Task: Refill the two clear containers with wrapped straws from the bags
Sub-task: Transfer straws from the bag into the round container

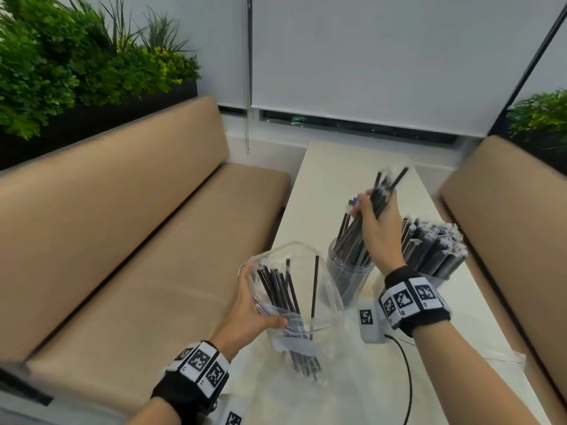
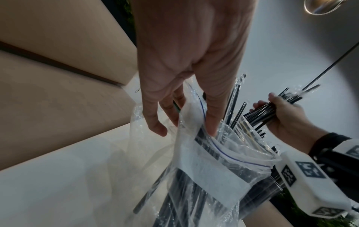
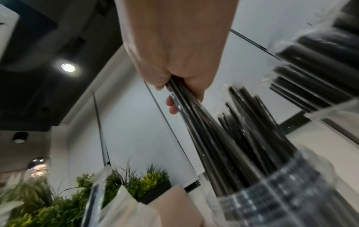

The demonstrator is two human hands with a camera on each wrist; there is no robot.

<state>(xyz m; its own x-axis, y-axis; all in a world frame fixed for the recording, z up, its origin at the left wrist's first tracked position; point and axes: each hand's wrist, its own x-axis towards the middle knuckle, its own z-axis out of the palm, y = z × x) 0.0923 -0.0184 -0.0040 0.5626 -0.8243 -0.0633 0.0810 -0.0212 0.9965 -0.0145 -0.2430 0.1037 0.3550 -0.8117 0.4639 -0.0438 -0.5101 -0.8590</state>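
Note:
My left hand [image 1: 250, 305] grips the rim of a clear zip bag [image 1: 302, 305] that stands open on the white table [image 1: 322, 167]; several thin black wrapped straws [image 1: 277, 286] remain inside. In the left wrist view the fingers [image 2: 155, 122] pinch the bag's plastic edge [image 2: 205, 155]. My right hand [image 1: 376, 216] holds a bundle of black wrapped straws [image 1: 386, 187] whose lower ends sit in a clear container [image 1: 348, 274]. In the right wrist view the bundle [image 3: 194, 116] runs from the hand [image 3: 174, 61] down into the container [image 3: 272, 196]. A second clear container [image 1: 435, 271], behind my right wrist, is packed with thicker black straws [image 1: 429, 246].
A tan cushioned bench [image 1: 129, 240] runs along the table's left side, another [image 1: 515, 228] along the right. Green plants [image 1: 76, 62] stand behind the left bench. A black cable [image 1: 406, 372] trails over the table from my right wrist. A flat empty clear bag [image 1: 497, 360] lies at the right edge.

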